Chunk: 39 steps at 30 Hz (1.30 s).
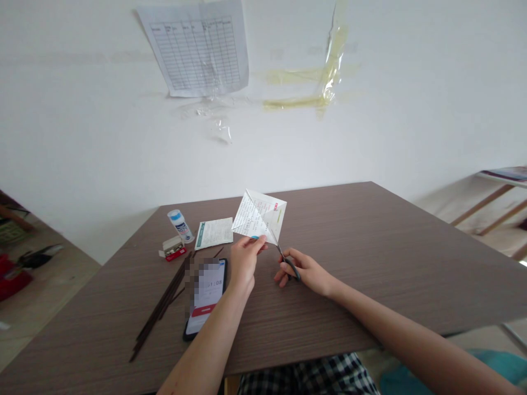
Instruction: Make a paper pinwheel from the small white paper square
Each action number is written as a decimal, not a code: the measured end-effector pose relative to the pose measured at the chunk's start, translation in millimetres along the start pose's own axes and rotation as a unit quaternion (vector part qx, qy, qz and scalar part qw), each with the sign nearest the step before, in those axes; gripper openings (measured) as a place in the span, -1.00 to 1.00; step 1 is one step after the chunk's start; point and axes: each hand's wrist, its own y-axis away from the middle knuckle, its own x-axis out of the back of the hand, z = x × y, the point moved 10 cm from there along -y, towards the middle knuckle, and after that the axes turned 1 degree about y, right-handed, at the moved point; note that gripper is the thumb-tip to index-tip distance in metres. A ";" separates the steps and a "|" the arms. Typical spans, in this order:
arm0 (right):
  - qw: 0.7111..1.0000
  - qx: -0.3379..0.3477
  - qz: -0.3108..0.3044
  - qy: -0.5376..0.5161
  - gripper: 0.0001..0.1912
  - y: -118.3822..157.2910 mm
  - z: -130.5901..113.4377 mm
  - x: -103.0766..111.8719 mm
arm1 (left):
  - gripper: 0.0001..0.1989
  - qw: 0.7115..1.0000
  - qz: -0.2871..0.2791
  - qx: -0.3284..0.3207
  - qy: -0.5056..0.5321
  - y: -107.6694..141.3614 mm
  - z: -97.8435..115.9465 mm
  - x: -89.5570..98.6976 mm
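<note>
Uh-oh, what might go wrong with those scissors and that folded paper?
The scissors in the right hand meet the lower corner of the folded paper close to the left hand, so a slip might nick it. The left hand grips the folded paper only near its lower edge, so it might wobble, making a cut crooked.

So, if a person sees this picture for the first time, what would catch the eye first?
Probably the folded printed paper in the middle of the view: the left hand holds it, and scissors in the right hand meet its lower corner. Next, likely the phone, left of the hands, then the gridded sheet on the wall above.
</note>
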 end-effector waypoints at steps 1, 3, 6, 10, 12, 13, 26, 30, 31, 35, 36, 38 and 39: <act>1.000 0.001 0.001 0.001 -0.29 -0.2 -0.3 0.3 | -0.52 1.000 -0.001 0.001 0.000 0.3 -0.2 -0.5; 1.000 0.003 0.005 0.003 -0.30 -0.2 -0.7 0.8 | -0.53 1.000 -0.001 0.004 0.003 0.8 -0.3 -1.1; 1.000 0.002 0.009 0.002 -0.34 0.1 -0.5 1.0 | -0.54 1.000 0.001 0.008 0.010 1.6 -0.2 -1.2; 1.000 0.004 0.007 -0.003 -0.33 -1.3 1.8 1.1 | -0.58 1.000 0.000 0.010 0.013 2.2 0.1 -2.1; 1.000 0.003 0.008 -0.010 -0.32 -1.8 2.9 1.5 | -0.59 1.000 0.000 0.009 0.012 2.4 0.0 -2.5; 1.000 0.002 0.009 -0.012 -0.32 -1.8 2.9 1.7 | -0.60 1.000 0.001 0.010 0.011 2.5 -0.1 -2.6; 1.000 0.005 0.007 -0.005 -0.36 -1.4 2.1 2.7 | -0.54 1.000 -0.001 0.015 0.011 1.9 -2.0 -3.3; 1.000 0.005 0.009 0.000 -0.36 -1.1 2.2 3.2 | -0.55 1.000 0.000 0.011 0.016 1.7 -1.8 -2.8; 1.000 0.003 0.009 0.003 -0.36 -1.0 2.2 3.3 | -0.56 1.000 0.000 0.010 0.016 1.6 -1.4 -2.8; 1.000 0.002 0.011 0.014 -0.32 -0.9 1.9 4.2 | -0.57 1.000 -0.001 0.007 0.004 1.4 0.4 -2.3; 1.000 0.003 0.010 0.015 -0.32 -0.9 1.5 4.1 | -0.57 1.000 -0.001 0.007 0.002 1.3 0.6 -2.1; 1.000 0.004 0.007 0.015 -0.34 -0.8 1.0 3.8 | -0.57 1.000 -0.001 0.008 0.003 1.1 1.0 -1.8; 1.000 0.004 0.006 0.015 -0.34 -0.9 0.9 3.8 | -0.57 1.000 -0.001 0.009 0.005 1.0 1.0 -1.8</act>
